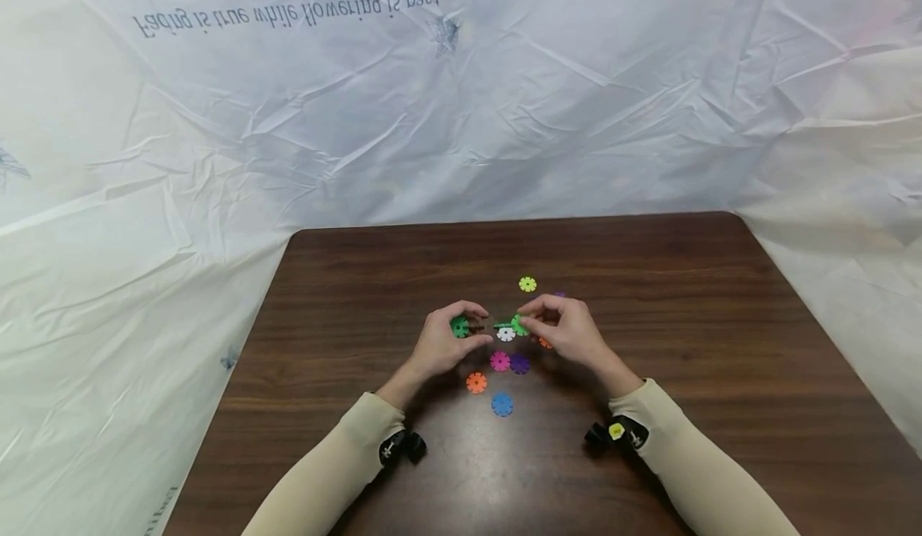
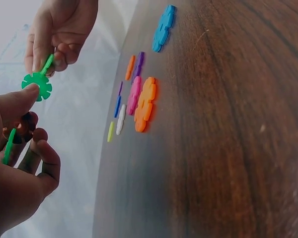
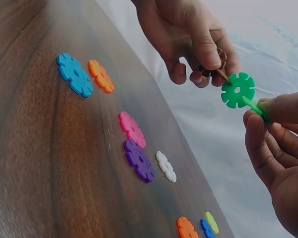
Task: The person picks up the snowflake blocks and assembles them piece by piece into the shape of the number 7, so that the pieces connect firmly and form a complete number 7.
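A short chain of notched plastic discs hangs in the air between both hands above the table (image 1: 346, 296). My left hand (image 1: 445, 342) pinches its brown part (image 3: 222, 59); a green disc (image 1: 459, 327) shows at that end. Midway along, another green disc (image 3: 238, 90) stands between the fingers of the two hands. At the other end, my right hand (image 1: 572, 332) pinches a light green disc (image 3: 258, 110), which meets the middle green one at an angle. The fingers partly hide the brown discs, so how they are joined cannot be told.
Loose discs lie on the wooden table under and near the hands: white (image 1: 507, 334), pink (image 1: 500, 362), purple (image 1: 520, 364), orange (image 1: 476, 382), blue (image 1: 502, 405) and yellow (image 1: 528, 284). Another orange disc (image 1: 545, 343) lies by the right hand. Printed white sheeting (image 1: 432, 136) hangs behind.
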Action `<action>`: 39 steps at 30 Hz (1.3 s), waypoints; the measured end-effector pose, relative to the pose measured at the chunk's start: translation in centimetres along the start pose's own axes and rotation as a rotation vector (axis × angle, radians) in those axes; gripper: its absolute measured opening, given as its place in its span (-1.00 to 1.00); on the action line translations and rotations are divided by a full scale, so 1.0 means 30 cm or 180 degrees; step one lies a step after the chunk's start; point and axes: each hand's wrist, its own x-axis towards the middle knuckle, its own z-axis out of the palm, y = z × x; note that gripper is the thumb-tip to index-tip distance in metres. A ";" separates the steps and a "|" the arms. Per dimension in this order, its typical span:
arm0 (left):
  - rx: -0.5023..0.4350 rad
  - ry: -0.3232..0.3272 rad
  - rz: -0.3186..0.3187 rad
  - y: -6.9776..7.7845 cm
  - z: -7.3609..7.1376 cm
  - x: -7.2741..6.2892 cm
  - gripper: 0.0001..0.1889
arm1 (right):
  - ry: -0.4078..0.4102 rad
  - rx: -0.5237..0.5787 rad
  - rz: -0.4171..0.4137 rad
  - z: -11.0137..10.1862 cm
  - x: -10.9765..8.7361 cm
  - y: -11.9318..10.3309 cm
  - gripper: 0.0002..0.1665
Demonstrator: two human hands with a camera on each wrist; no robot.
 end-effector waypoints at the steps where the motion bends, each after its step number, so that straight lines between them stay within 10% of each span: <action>1: -0.0013 -0.0001 -0.0007 -0.001 0.001 0.000 -0.66 | -0.0005 0.0016 0.0004 0.001 0.000 0.001 -0.91; 39: -0.0169 0.0213 0.0038 -0.022 0.013 -0.004 -0.69 | -0.0216 0.0407 0.0265 -0.008 0.005 -0.110 -0.88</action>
